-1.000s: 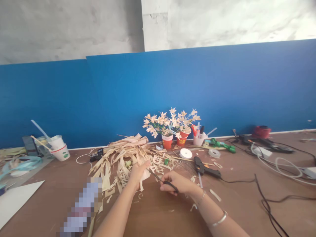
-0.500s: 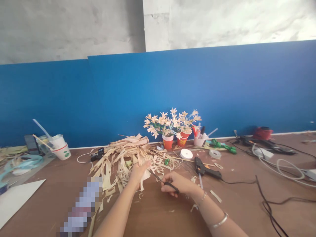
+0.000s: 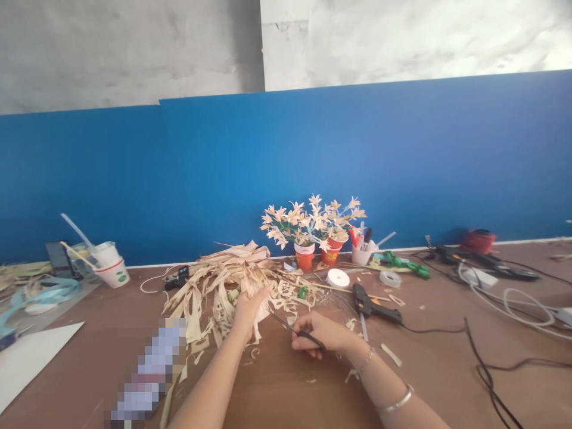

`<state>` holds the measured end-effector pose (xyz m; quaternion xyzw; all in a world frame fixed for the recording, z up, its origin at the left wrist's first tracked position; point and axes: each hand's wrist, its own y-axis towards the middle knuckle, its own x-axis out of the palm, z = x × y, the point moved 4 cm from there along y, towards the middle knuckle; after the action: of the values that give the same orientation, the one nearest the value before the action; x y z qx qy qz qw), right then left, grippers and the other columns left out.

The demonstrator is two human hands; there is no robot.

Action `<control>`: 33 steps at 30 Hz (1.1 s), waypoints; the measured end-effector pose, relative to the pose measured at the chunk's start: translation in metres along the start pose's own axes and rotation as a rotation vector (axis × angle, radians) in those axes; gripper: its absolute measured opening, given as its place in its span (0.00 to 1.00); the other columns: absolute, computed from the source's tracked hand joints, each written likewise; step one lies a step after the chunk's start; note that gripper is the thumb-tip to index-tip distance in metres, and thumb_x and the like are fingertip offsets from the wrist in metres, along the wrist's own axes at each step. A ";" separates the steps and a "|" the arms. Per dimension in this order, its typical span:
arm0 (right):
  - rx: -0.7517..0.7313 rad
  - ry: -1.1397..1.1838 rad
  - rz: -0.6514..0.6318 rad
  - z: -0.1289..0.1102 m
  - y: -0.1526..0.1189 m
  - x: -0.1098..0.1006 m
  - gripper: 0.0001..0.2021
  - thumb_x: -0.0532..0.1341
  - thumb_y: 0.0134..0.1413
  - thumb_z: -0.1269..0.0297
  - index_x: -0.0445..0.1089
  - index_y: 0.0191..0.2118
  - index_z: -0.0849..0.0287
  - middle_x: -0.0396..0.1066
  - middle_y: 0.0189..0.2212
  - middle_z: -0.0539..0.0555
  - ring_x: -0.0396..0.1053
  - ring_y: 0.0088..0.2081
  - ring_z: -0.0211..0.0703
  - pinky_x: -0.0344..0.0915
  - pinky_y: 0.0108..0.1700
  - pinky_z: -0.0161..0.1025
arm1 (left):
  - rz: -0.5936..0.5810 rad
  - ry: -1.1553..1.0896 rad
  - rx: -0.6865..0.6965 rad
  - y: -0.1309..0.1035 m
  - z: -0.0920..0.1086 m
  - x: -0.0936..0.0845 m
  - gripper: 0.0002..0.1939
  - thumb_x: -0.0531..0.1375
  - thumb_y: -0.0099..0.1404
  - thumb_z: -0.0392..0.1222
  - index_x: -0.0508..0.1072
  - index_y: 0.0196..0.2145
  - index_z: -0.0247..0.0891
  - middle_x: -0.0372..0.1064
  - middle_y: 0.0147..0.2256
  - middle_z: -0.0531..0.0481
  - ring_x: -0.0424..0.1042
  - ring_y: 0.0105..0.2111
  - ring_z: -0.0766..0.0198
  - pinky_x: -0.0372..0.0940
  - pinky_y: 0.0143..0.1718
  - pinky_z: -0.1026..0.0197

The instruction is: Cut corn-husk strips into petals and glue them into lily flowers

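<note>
My right hand [image 3: 316, 335] is closed round the dark handles of a pair of scissors [image 3: 308, 339], whose blades point up and left. My left hand [image 3: 247, 314] pinches a pale piece of dried husk [image 3: 263, 310], partly hidden behind the fingers. The scissor tips are close beside this piece; whether they touch it I cannot tell. Behind and left of my left hand spreads a heap of dried husks [image 3: 236, 262], with cut scraps [image 3: 292, 292] at its right side.
Two red cups [image 3: 304, 258] of husk flowers [image 3: 308, 223] stand at the back. A black glue gun [image 3: 375, 307], a white ribbon roll [image 3: 337, 278] and a tape roll [image 3: 389, 278] lie right, with cables [image 3: 487, 381] beyond. A white cup [image 3: 114, 274] stands left, near blurred packaging [image 3: 149, 375].
My left hand has shifted slightly left with the husk piece, a little away from the scissors. My right hand and the scissors are nearly in the same place.
</note>
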<state>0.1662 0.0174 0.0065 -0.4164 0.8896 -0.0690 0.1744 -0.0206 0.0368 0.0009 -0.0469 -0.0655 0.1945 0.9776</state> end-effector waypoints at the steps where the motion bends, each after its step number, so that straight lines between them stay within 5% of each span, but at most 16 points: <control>1: 0.002 0.000 0.000 -0.001 0.000 0.000 0.09 0.63 0.43 0.61 0.68 0.27 0.63 0.62 0.13 0.43 0.58 0.14 0.28 0.56 0.16 0.24 | -0.007 -0.003 0.003 -0.001 0.001 0.001 0.27 0.70 0.41 0.54 0.75 0.34 0.30 0.77 0.32 0.39 0.75 0.34 0.52 0.67 0.39 0.55; 25: -0.034 -0.018 -0.005 -0.002 0.000 -0.001 0.09 0.63 0.42 0.61 0.68 0.26 0.63 0.59 0.13 0.42 0.54 0.14 0.27 0.52 0.16 0.25 | -0.091 0.041 -0.006 -0.004 0.001 0.004 0.28 0.69 0.43 0.55 0.75 0.36 0.29 0.77 0.32 0.39 0.76 0.32 0.52 0.68 0.38 0.54; 33: -0.067 -0.049 0.011 -0.005 -0.001 -0.001 0.08 0.62 0.43 0.62 0.68 0.26 0.63 0.59 0.13 0.42 0.54 0.14 0.27 0.51 0.17 0.26 | -0.027 0.054 -0.013 -0.006 0.005 0.002 0.26 0.70 0.43 0.53 0.74 0.35 0.30 0.77 0.32 0.39 0.76 0.33 0.53 0.67 0.39 0.54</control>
<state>0.1662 0.0174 0.0117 -0.4188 0.8891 -0.0278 0.1825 -0.0170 0.0323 0.0066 -0.0578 -0.0412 0.1796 0.9812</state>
